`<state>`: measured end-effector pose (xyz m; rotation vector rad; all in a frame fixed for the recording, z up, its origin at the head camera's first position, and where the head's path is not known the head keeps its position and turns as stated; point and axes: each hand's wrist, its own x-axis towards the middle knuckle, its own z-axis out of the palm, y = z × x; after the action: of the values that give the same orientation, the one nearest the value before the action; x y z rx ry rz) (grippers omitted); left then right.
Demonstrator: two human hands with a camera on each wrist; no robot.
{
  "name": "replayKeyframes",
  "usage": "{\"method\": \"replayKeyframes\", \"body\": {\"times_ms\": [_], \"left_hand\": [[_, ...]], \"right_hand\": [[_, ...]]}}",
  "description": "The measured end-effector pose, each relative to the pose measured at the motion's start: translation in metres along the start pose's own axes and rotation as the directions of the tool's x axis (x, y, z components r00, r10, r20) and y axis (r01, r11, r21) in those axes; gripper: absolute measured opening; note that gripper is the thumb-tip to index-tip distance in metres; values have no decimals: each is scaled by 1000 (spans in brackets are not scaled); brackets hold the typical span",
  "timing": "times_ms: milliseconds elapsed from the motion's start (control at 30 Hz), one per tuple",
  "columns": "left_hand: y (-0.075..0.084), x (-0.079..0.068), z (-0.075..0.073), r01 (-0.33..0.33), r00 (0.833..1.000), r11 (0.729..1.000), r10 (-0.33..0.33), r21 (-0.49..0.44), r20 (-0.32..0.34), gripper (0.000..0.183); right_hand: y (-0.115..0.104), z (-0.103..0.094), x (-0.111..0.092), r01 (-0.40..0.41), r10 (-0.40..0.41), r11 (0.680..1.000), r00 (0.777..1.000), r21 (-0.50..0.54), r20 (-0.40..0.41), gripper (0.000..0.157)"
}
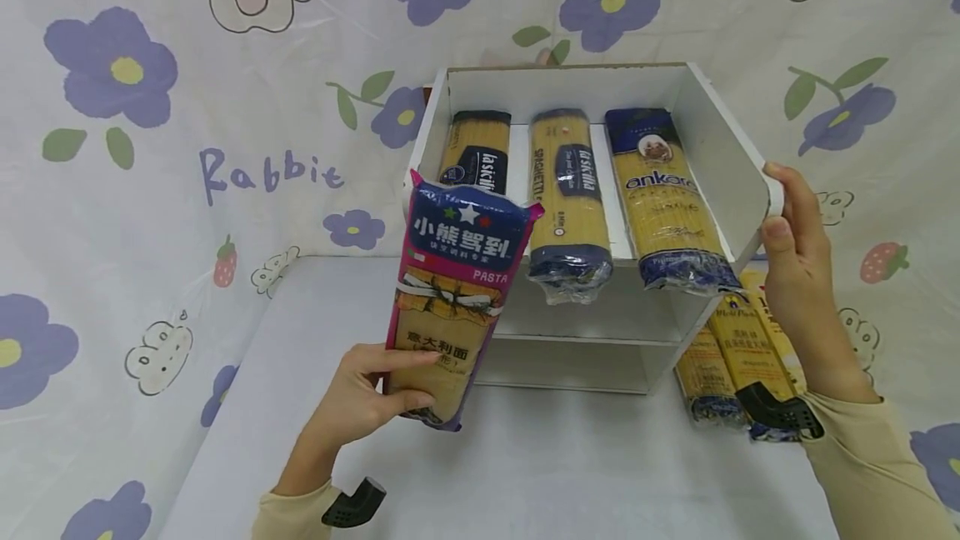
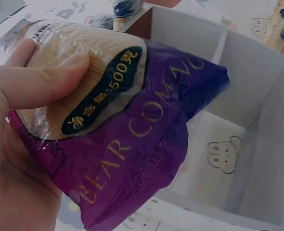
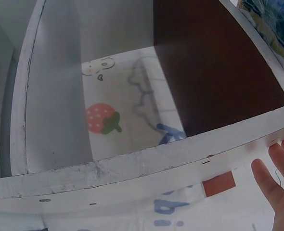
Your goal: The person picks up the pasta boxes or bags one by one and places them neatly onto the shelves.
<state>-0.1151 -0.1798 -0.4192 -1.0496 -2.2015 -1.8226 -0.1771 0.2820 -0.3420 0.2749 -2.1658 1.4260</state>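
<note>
My left hand [image 1: 354, 394] grips a pack of pasta [image 1: 459, 261] by its lower end, thumb across the front. The pack has a blue top and pink edges, and leans in front of a white shelf unit [image 1: 723, 136]. Its purple end [image 2: 132, 163] fills much of the left wrist view. My right hand [image 1: 798, 282] holds the front corner of the shelf's right side panel; in the right wrist view only some fingers [image 3: 269, 180] show. On the top shelf lie two spaghetti packs, one at left [image 1: 480, 140] partly hidden and one in the middle [image 1: 566, 207], plus a blue-topped pasta pack [image 1: 667, 198].
Two lower tiers of the shelf [image 1: 577, 367] sit beneath the top one. Several yellow pasta packs [image 1: 738, 340] lean at the unit's right side, behind my right forearm. A white table [image 1: 570, 457] spreads in front, with a patterned cloth [image 1: 270, 98] behind.
</note>
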Motion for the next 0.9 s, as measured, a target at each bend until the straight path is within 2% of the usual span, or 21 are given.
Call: {"method": "replayKeyframes", "body": {"times_ms": [100,200,267,567,700,767,900], "left_hand": [[-2,0,4,43,999,999,-43,8,31,48],[-5,-1,8,116,991,993,-118,25,56,43],[-7,-1,10,133,988,991,-136,32,75,41],[-18,-1,15,98,987,995,-100,24,122,37],[-23,-2,17,177,974,984,-178,23,137,34],[-25,-3,18,216,965,976,-217,22,150,33],[-30,-5,20,240,954,971,-240,19,178,32]], "right_hand": [[0,0,0,-9,9,1000,1000,-7,4,45],[-1,0,-1,-14,15,1000,1000,-12,8,45],[-1,0,-1,-14,14,1000,1000,-8,5,45],[-11,2,-3,-25,25,1000,1000,1,-1,47],[-12,2,-3,-18,18,1000,1000,8,3,47],[-6,1,-2,0,0,1000,1000,18,9,47],[-2,-1,-1,60,-61,998,998,34,34,47]]}}
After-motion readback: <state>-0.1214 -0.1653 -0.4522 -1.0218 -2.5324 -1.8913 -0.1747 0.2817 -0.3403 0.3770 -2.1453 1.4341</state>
